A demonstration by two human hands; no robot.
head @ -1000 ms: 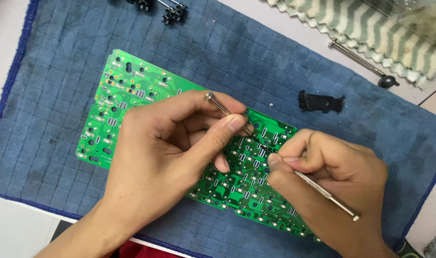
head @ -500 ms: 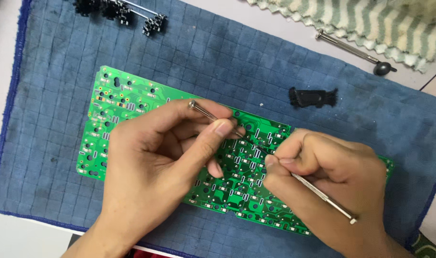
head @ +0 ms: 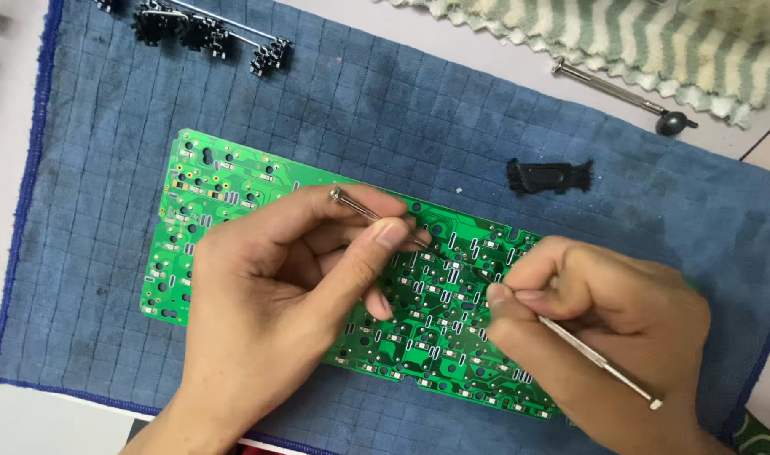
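Green circuit board (head: 233, 194) mid-mat | left hand (head: 275, 295), right hand (head: 604, 329) pinch tools

Not much moves here, mostly it's our head tipping. Over the last second the whole scene slides down and to the right in our view: the green circuit board (head: 258, 202) sits lower, and more of the blue cloth (head: 90, 253) shows above it. The black clip parts with the wire bars (head: 203, 32) at the top edge have come further into view, from barely peeking in to a full cluster. The small black piece (head: 549, 175) and the screwdriver (head: 625, 94) drift along with everything else. Our left hand (head: 275, 303) and right hand (head: 595, 329) barely shift on the board; both thin metal tools keep their grip and angle.
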